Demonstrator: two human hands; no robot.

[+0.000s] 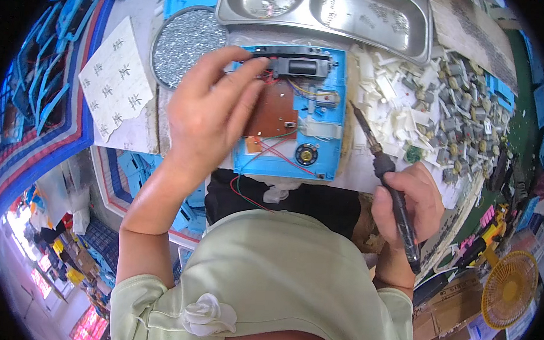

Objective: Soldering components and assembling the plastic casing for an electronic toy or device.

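A blue plastic housing (333, 121) lies open in front of me, fitted with a brown circuit board (275, 111), a small round speaker (306, 154) and thin coloured wires. Along its far edge runs a black mechanism with a dark cylinder (303, 67). My left hand (211, 102) reaches over the housing's left side, fingers bent and fingertips at the mechanism's left end by red wires. What lies between those fingertips is hidden. To the right of the housing, my right hand (409, 202) grips a black-handled soldering iron (396, 198), its tip pointing up and left, apart from the housing.
Beyond the housing are a round dish of small metal pieces (189, 45) and a metal tray (325, 28). White plastic parts (381, 83) and grey motor-like parts (456, 118) are heaped at right. A marked paper sheet (117, 79) lies left; a yellow fan (510, 288) stands lower right.
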